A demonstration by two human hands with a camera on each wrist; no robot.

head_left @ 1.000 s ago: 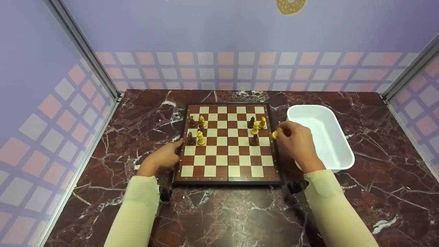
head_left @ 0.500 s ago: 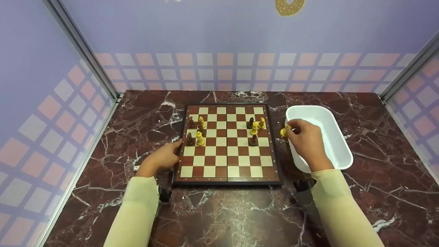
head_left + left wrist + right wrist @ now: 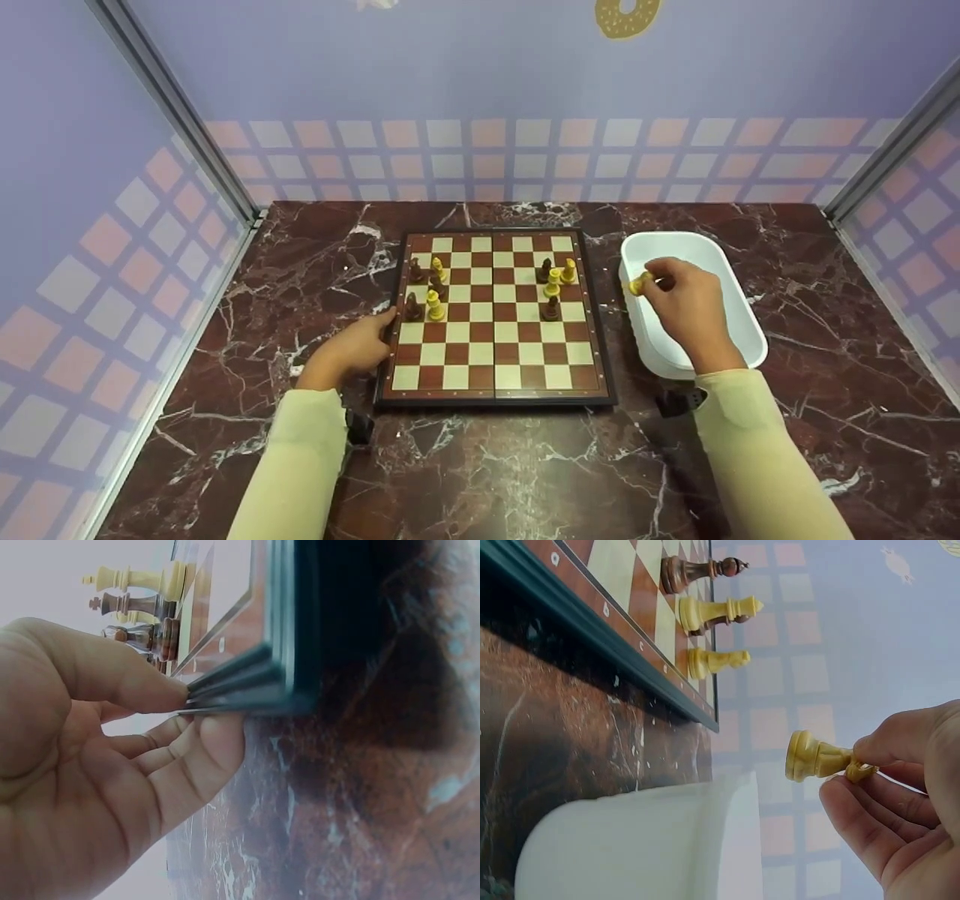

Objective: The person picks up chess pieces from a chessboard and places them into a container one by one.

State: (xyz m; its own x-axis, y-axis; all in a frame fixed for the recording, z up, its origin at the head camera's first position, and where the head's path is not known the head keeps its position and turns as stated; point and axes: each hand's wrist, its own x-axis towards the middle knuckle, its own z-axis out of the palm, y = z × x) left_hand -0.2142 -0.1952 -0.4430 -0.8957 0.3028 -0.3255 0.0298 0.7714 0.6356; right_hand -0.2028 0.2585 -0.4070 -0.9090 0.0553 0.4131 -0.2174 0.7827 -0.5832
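Note:
My right hand (image 3: 688, 309) pinches a yellow chess piece (image 3: 814, 757) by its top, between thumb and fingers. The head view has the piece over the left rim of a white plastic tub (image 3: 636, 341); its top is partly hidden by the fingertips. At the left edge of the chessboard (image 3: 517, 331), my left hand (image 3: 351, 343) grips the board, thumb at the upper side and fingers below, as the left wrist view shows. Brown and yellow pieces stand in two groups. The left group includes a yellow king (image 3: 436, 307); the right one includes a brown piece (image 3: 551, 309).
Dark red marbled tabletop (image 3: 480, 472) surrounds the board and tub. A purple wall (image 3: 487, 67) with pink and white squares rises behind, and similar panels stand at both sides. The board has a centre fold and a raised dark edge.
My right hand has carried the yellow chess piece rightward from the board's right edge to over the tub's left rim. My left hand keeps its place on the board.

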